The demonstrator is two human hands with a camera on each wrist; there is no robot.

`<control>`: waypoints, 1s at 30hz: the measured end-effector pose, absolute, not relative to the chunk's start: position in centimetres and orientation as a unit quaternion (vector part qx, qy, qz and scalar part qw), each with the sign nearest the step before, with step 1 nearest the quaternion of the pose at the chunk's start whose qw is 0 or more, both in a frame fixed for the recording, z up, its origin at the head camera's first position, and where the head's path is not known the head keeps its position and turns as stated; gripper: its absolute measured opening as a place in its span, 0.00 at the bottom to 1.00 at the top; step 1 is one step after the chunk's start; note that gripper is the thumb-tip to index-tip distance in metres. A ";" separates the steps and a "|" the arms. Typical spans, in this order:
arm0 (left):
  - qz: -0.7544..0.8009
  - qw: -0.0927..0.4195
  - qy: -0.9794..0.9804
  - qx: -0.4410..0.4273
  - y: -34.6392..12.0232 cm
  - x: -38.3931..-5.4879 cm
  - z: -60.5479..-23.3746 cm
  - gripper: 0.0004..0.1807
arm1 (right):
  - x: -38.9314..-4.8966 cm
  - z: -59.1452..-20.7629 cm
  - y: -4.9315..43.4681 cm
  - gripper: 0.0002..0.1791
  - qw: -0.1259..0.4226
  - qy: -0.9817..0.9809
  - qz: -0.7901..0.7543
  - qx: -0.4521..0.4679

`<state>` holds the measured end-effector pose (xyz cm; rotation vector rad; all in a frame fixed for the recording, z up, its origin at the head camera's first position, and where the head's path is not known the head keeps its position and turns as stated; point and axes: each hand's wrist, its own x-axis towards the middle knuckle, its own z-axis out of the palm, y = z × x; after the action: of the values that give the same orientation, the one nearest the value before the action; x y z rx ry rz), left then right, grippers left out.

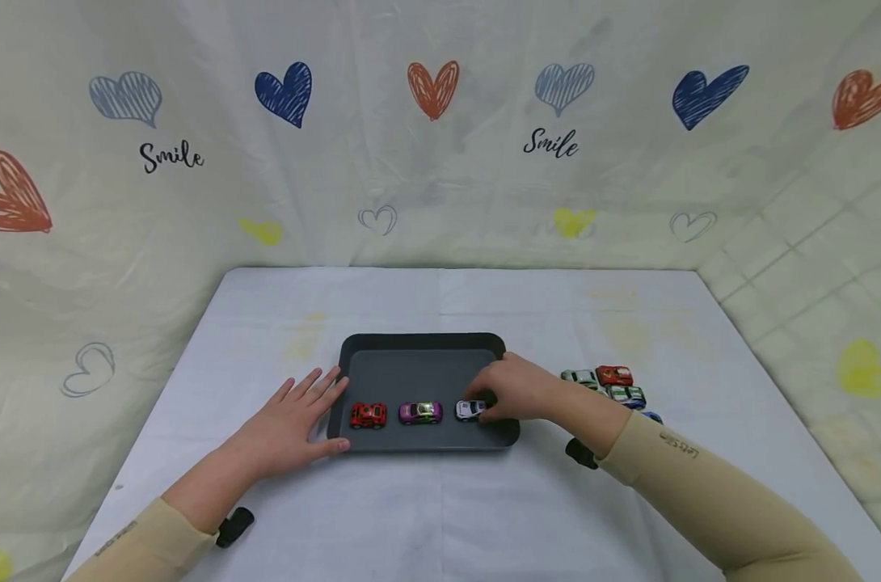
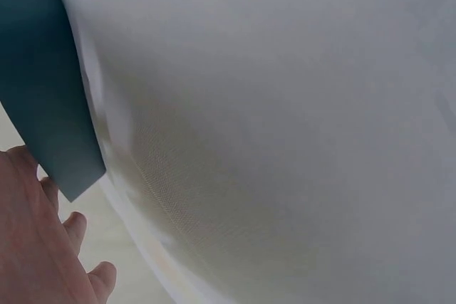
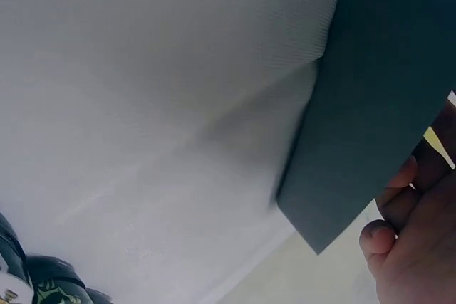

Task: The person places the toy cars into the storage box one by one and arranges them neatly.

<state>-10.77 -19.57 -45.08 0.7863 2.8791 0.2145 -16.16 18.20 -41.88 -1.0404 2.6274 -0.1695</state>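
Observation:
A dark grey tray lies on the white-covered table. In it a red toy car, a purple toy car and a white toy car stand in a row along the near side. My right hand reaches over the tray's right rim and holds the white car with its fingertips. With fingers spread, my left hand rests against the tray's left edge. In the left wrist view the tray's side hides part of that hand; the right wrist view shows the tray's other side beside my right fingers.
Right of the tray several more toy cars sit close together, among them a red one and a green-and-white one. My right forearm partly covers that group. A cloth printed with hearts hangs behind the table.

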 end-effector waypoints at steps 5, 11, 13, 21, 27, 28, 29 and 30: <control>0.073 0.076 0.960 0.260 -19.5 -10.7 -45.0 0.52 | -16.2 -40.8 18.4 0.20 0.156 0.916 -0.088 -0.358; 0.073 0.075 0.960 0.261 -19.4 -10.6 -44.9 0.52 | -16.5 -39.5 18.7 0.22 0.160 0.920 -0.091 -0.347; 0.072 0.076 0.960 0.260 -19.4 -10.6 -44.9 0.52 | -16.6 -39.4 18.8 0.23 0.158 0.921 -0.091 -0.345; 0.070 0.078 0.960 0.258 -19.5 -10.7 -44.9 0.52 | -16.9 -38.3 20.0 0.21 0.142 0.920 -0.137 -0.339; 0.073 0.077 0.960 0.258 -19.5 -10.8 -45.1 0.52 | -16.9 -37.5 22.0 0.22 0.121 0.930 -0.150 -0.312; 0.072 0.076 0.960 0.259 -19.5 -10.8 -45.1 0.52 | -16.9 -37.5 22.4 0.22 0.119 0.933 -0.149 -0.307; 0.071 0.076 0.960 0.259 -19.5 -10.8 -45.1 0.52 | -16.9 -37.6 22.9 0.22 0.117 0.933 -0.150 -0.305; 0.071 0.076 0.960 0.259 -19.5 -10.8 -45.1 0.52 | -16.9 -37.6 23.3 0.21 0.117 0.934 -0.152 -0.300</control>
<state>-10.77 -19.54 -45.11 0.7776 2.8789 0.2141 -16.92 23.28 -37.63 -0.8779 2.7350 -0.4439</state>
